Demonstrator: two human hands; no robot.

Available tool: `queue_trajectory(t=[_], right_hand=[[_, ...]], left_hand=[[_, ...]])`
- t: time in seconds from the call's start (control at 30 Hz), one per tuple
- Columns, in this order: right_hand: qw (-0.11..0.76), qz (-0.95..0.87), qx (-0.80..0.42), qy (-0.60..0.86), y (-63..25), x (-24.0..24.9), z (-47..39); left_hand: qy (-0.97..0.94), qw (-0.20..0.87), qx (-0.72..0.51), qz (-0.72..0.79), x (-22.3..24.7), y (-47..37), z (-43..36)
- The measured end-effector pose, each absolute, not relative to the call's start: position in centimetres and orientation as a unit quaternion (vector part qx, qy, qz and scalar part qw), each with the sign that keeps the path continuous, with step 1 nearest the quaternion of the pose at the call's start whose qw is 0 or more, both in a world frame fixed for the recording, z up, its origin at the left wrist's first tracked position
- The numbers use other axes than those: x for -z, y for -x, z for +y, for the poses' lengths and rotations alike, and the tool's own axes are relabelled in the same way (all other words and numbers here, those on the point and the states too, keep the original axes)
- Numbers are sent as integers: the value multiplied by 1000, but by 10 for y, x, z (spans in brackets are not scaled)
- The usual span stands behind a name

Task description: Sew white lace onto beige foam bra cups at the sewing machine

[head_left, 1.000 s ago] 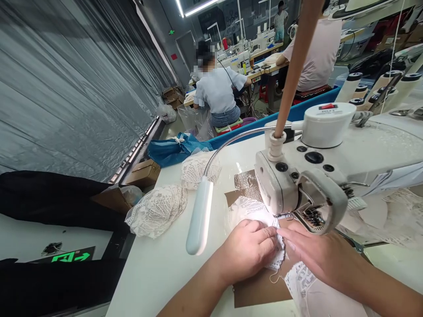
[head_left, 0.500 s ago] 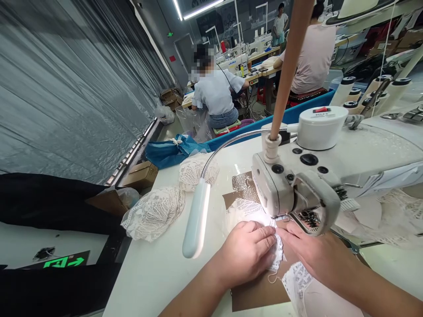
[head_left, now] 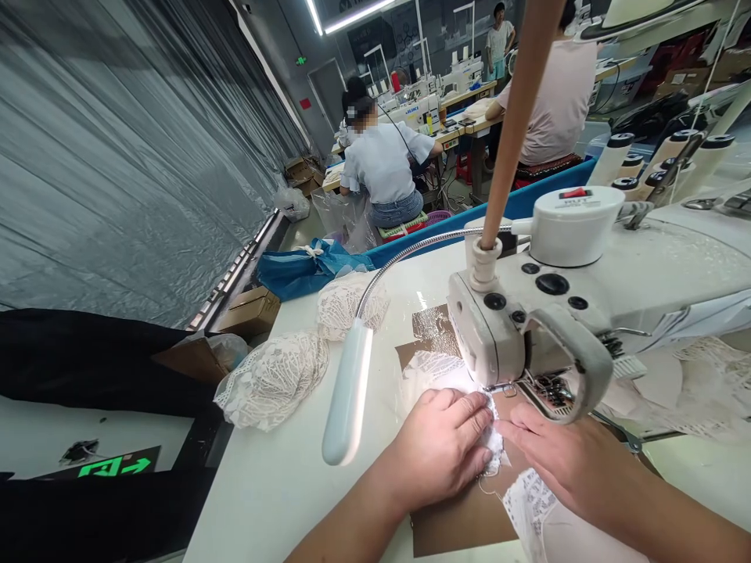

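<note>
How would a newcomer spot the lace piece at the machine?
Find the white sewing machine on the right and follow it to its left end. Just below, partly over a brown surface, lies the white lace piece. Unlike the lace mounds farther left, it has the left hand on it.

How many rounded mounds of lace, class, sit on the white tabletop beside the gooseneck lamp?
2. The nearer lace mound lies left of the gooseneck lamp; the farther lace mound lies just beyond it, partly covered by the lamp. Layers within each may be hidden.
</note>
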State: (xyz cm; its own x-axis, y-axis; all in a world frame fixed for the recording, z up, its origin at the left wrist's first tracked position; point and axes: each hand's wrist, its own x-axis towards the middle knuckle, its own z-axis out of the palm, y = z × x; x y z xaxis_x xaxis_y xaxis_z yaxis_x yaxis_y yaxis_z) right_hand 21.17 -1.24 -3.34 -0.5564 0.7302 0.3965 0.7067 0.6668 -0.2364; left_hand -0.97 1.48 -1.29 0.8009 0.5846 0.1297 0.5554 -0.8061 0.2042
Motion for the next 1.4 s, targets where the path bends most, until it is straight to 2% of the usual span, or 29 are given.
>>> queue_trajectory(t=[0.43,0.87,1.17,1.4], right_hand=[[234,-878,-19,416,-209,37,-13],[193,-867,146,436,-199,26,-2],[201,-879,57,429,-208,36,-5],[181,-878,23,443,-205,37,-9]], left_hand=[[-944,87,-82,308,9,11,18],[-922,84,-97,365,9,5,20],[-909,39,-106,401,12,4,17],[-933,45,-120,337,10,8,15]])
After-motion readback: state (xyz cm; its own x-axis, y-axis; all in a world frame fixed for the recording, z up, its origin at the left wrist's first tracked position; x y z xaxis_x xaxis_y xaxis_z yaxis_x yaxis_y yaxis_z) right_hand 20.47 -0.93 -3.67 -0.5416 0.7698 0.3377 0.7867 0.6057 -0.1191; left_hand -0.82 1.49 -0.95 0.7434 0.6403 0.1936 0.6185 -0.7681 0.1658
